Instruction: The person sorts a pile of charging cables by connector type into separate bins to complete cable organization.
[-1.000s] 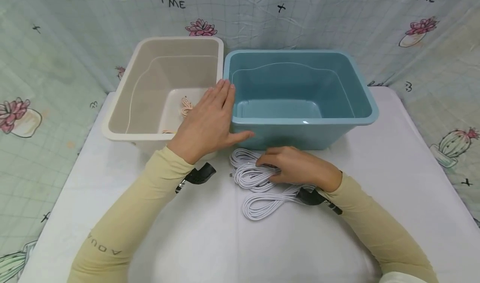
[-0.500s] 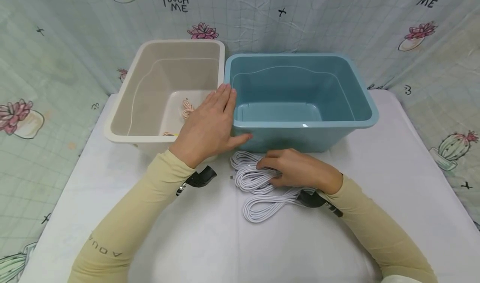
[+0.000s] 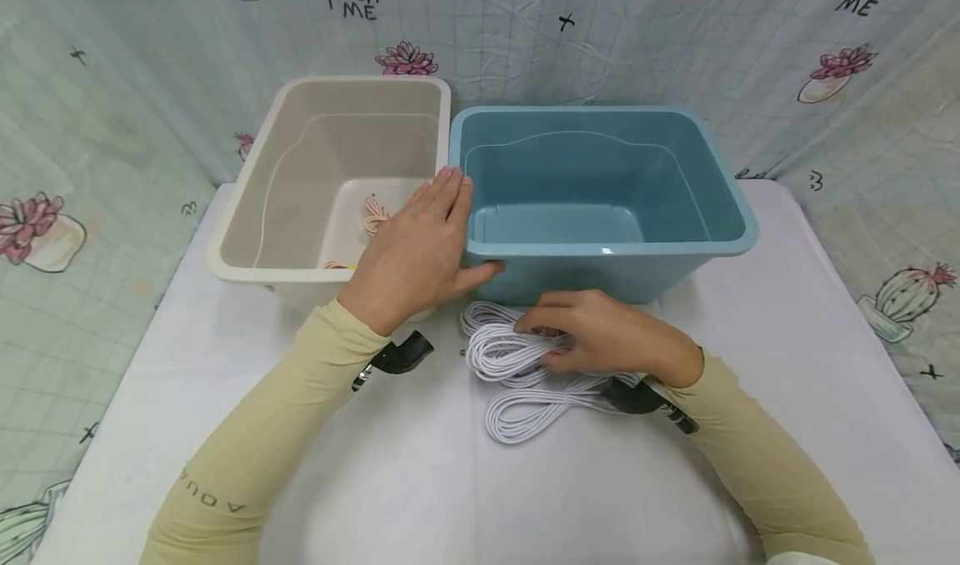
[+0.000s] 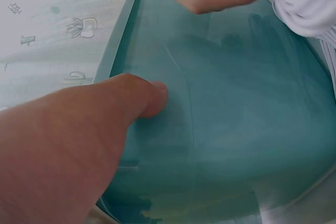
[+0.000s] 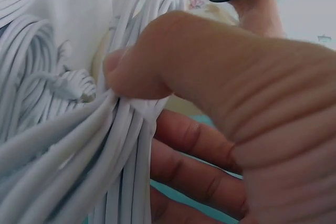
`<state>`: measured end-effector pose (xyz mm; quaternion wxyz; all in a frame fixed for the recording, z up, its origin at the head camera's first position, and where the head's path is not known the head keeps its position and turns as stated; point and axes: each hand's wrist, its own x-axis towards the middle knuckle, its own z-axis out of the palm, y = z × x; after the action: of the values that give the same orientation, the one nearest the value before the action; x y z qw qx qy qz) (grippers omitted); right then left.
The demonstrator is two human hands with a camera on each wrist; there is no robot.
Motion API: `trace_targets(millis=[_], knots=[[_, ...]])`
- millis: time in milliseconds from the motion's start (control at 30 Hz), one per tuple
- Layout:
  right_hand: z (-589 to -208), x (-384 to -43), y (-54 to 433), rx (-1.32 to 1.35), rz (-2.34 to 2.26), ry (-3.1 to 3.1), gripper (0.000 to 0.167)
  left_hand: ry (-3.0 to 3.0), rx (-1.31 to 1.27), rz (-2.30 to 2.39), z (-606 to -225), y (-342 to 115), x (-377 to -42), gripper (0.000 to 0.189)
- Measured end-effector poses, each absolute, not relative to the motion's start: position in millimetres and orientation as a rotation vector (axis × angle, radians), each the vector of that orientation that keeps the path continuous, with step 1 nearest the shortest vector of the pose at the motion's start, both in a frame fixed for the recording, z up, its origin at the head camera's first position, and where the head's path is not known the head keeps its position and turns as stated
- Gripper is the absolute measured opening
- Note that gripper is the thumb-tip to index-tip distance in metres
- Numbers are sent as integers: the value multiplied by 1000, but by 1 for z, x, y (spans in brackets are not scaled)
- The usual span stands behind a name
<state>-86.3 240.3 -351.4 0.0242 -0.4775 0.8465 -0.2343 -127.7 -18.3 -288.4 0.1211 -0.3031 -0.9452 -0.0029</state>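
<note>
My left hand point(image 3: 412, 248) lies with straight fingers across the meeting rims of the beige bin point(image 3: 277, 275) and the blue bin point(image 3: 660, 249). Its thumb point(image 4: 142, 95) is spread against the blue bin's outer side. In front of that bin, my right hand point(image 3: 607, 336) pinches a coiled white cable point(image 3: 501, 355) between thumb and fingers; the right wrist view shows the thumb over the bundled strands point(image 5: 128, 140). More coiled white cables lie just under and beside it, one nearer the front point(image 3: 517, 419). Part of the bundle is hidden under my right hand.
Inside the beige bin lies a small peach-coloured cable point(image 3: 373, 215), with another bit of cable point(image 3: 337, 265) near its front wall. A white cloth covers the table point(image 3: 405, 482). A patterned curtain point(image 3: 510, 40) hangs behind the bins.
My right hand has risen a little and shifted slightly right, the gripped cable coil lifting slightly with it. The left hand stays in place on the rims.
</note>
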Motion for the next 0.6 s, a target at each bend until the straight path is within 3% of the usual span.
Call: trace_targets(millis=[600], knots=[[-343,-87,243,-1535,-1056,2462,45,-2768,-893,-34,-289,-21,-127,99]])
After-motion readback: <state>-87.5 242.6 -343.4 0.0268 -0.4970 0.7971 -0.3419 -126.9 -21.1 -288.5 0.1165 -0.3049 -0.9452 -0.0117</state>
